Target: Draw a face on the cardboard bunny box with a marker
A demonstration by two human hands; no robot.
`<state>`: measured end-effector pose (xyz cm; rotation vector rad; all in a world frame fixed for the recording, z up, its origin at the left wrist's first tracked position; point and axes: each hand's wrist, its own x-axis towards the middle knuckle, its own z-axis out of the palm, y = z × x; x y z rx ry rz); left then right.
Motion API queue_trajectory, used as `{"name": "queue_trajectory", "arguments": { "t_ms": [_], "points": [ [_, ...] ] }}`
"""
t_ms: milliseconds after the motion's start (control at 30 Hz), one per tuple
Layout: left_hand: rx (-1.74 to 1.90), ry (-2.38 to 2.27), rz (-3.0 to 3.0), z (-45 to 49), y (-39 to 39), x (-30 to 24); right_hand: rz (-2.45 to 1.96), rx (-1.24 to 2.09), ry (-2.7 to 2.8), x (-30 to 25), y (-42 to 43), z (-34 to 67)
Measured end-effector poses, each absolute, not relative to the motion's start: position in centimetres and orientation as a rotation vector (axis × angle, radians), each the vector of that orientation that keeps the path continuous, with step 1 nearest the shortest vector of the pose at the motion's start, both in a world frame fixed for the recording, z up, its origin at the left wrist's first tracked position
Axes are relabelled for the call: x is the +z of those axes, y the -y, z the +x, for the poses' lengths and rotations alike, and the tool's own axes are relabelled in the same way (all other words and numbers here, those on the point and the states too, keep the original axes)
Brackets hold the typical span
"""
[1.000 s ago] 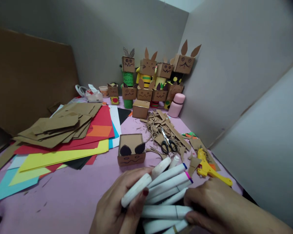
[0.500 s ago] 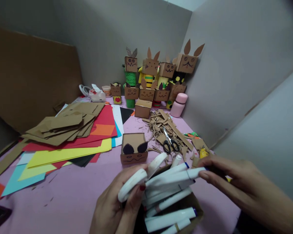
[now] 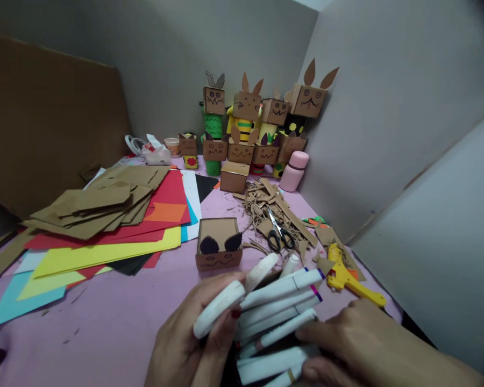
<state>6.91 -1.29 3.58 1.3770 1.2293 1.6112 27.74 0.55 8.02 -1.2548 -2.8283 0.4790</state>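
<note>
Left of the scissors (image 3: 278, 228) lies construction paper (image 3: 116, 249) under cardboard sheets (image 3: 100, 201) — right, a hot-glue gun (image 3: 342, 276); behind, a thermos flask (image 3: 293, 173); before them, markers (image 3: 272, 309) — beneath them, cardboard scraps (image 3: 261, 201).

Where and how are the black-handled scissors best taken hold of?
Probably by the black finger loops, coming from the wearer's side: the loops lie nearest the wearer, while the blades point away over the cardboard scraps.

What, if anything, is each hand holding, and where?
Left hand: a white rounded piece, by its sides, between thumb and fingers. Right hand: at the ends of white markers; whether it grips one is unclear.
</note>
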Motion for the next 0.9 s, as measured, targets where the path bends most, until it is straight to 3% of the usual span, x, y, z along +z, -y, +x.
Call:
{"name": "queue_trajectory", "arguments": {
  "t_ms": [267,667,900],
  "points": [
    [1.569,-1.229,1.358,6.7,1.5,3.3,-1.445,0.412,3.041,8.4,-1.3,25.6],
    [1.61,-1.206,1.352,6.8,1.4,3.5,-1.351,1.075,2.53,9.3,-1.6,30.0],
    [1.623,-1.175,1.456,6.8,1.4,3.4,-1.448,0.763,2.345,9.4,-1.2,32.3]
  ]
}}
